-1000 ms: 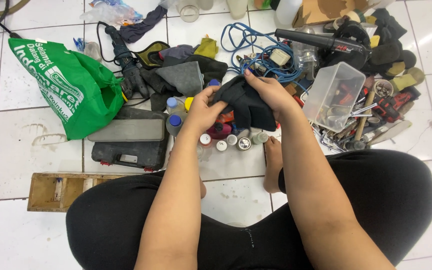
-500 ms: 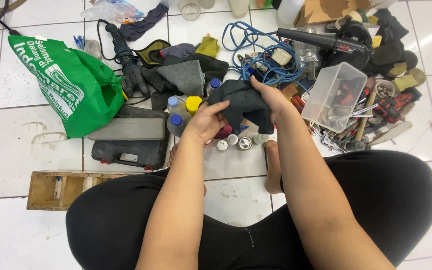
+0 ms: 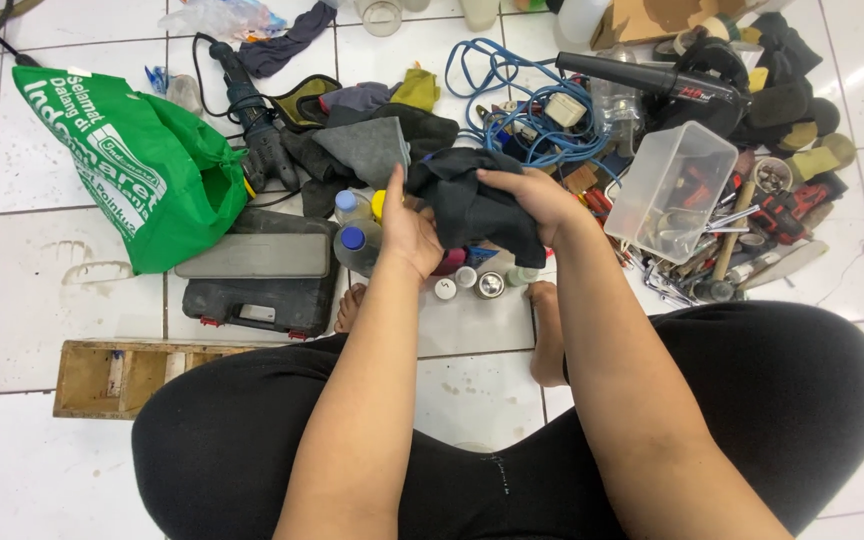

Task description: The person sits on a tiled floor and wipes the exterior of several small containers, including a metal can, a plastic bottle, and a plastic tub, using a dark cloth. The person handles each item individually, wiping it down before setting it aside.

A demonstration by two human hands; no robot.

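Both my hands hold a crumpled black cloth [image 3: 472, 205] above the white tiled floor. My left hand [image 3: 407, 225] grips its left side with the index finger raised. My right hand [image 3: 537, 200] clasps its upper right part. Just under the cloth stand several small bottles and capped jars [image 3: 467, 280], partly hidden by the cloth. Two clear bottles with blue caps [image 3: 357, 240] sit right beside my left hand.
A green bag [image 3: 142, 165] lies at the left, a black tool case [image 3: 257, 280] beside it, a wooden box [image 3: 117, 375] lower left. A drill [image 3: 252, 125], grey cloths [image 3: 367, 145], blue cable [image 3: 522, 110], a clear plastic tub [image 3: 672, 190] and loose tools [image 3: 742, 250] crowd the floor ahead.
Both hands have lifted the black cloth slightly and shifted it, bunching it tighter; my left index finger now points up.
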